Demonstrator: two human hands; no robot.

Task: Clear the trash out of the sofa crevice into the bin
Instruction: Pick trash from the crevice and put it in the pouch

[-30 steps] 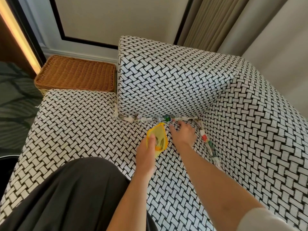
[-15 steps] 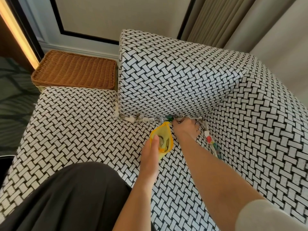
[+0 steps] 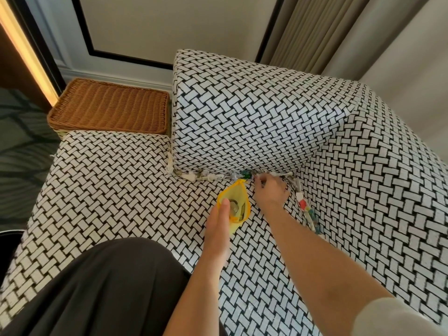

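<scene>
1. Holding a small yellow bag [image 3: 238, 200] at its near edge, the left hand [image 3: 218, 226] has its thumb pressed on the rim. Its other fingers are hidden beneath, so the fingers are clamped on the bag. The mouth gapes upward, with grey and pale bits inside too small to name.
2. Right hand [image 3: 269, 191] is stretched to the crevice where the back cushion [image 3: 242, 117] meets the seat [image 3: 109, 190]. Its fingers touch the scraps there but are blurred; cannot tell whether they are apart or closed on anything.
3. Trash is still lodged in the crevice. White paper scraps [image 3: 208, 177] run from the cushion's left corner toward the right hand. A green scrap [image 3: 246, 175] sits just left of the fingertips.
4. More wrappers [image 3: 306, 209], red, green and white, lie in the side crevice just right of the right wrist.
5. Bag sits just beside the right hand, near the crevice, over the seat.
6. Wicker basket [image 3: 109, 105] stands behind the seat, left of the back cushion.
7. Dark cloth [image 3: 109, 287] covers the lap in the foreground.
8. Dark round object [image 3: 6, 243] is cut off at the left edge; cannot tell what it is.
</scene>
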